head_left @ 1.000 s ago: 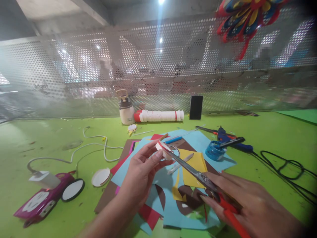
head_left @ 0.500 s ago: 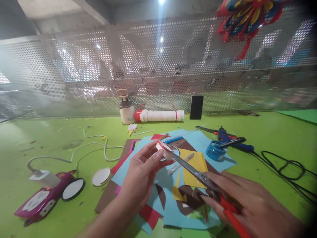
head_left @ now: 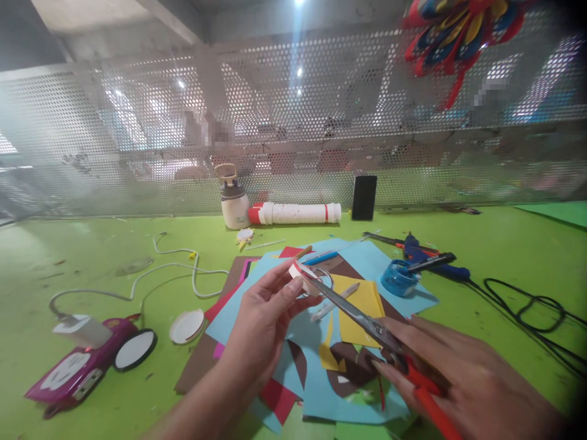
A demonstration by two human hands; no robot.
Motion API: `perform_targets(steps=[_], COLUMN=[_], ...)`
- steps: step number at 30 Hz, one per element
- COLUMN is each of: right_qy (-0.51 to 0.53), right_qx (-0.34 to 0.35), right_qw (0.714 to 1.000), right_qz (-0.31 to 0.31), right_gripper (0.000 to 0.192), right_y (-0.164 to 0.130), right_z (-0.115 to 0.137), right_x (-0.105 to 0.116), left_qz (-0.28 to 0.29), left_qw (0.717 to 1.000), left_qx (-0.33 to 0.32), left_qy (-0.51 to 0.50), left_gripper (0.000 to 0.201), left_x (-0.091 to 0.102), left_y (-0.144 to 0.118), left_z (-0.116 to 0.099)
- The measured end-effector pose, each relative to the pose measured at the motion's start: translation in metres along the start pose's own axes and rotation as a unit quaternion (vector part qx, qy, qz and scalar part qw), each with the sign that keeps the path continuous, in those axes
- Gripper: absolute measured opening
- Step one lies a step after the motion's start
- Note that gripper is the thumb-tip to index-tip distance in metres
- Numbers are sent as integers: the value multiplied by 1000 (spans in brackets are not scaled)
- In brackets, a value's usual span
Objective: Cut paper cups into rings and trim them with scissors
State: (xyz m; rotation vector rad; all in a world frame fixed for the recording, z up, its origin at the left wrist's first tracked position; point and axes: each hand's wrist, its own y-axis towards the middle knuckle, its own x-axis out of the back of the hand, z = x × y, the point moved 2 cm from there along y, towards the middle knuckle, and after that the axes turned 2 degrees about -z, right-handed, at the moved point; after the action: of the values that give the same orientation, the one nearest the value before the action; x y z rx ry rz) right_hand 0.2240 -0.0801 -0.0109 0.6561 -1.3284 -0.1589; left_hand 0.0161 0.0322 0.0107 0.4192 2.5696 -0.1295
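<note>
Fingers of our left hand pinch a white ring trimmed with red, and those of our right hand grip red-handled scissors whose tip reaches the ring's red trim. We hold both above the middle of the tabletop, over layered paper; exactly how the tip meets the rim is too small for us to tell.

Largest before us is a perforated screen, standing along the far edge of the green tabletop. Over the tabletop's middle spread light-blue sheets and brown sheets, with yellow paper on top. Near the far edge, a white tube lies with its red end against an upright sprayer bottle. Toward the left edge we see a purple device with a white plug on it. Toward the right edge lies a blue glue gun. A dark slab stands upright near the far edge. Smaller again, a blue round container sits on the paper's right corner, a black marker resting across it. Left of the paper lies a white disc. Smallest is a red sliver among the near scraps.
</note>
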Motion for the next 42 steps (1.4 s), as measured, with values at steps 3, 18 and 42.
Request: perform_targets(steps=[3, 18, 42], right_qy=[6, 14, 8], right_qx=[3, 2, 0], right_qw=[1000, 1000, 1000], right_qz=[1, 1, 21], right_gripper=[28, 30, 35], right_y=[0, -1, 0], right_z=[0, 1, -4], right_x=[1, -1, 0], left_qz=[-1, -14, -23], left_qw=[1000, 1000, 1000], left_qx=[-2, 0, -13], left_qy=[0, -5, -7], left_gripper=[29, 28, 27], left_x=[0, 0, 2], left_y=[0, -2, 0], left_z=[0, 0, -3])
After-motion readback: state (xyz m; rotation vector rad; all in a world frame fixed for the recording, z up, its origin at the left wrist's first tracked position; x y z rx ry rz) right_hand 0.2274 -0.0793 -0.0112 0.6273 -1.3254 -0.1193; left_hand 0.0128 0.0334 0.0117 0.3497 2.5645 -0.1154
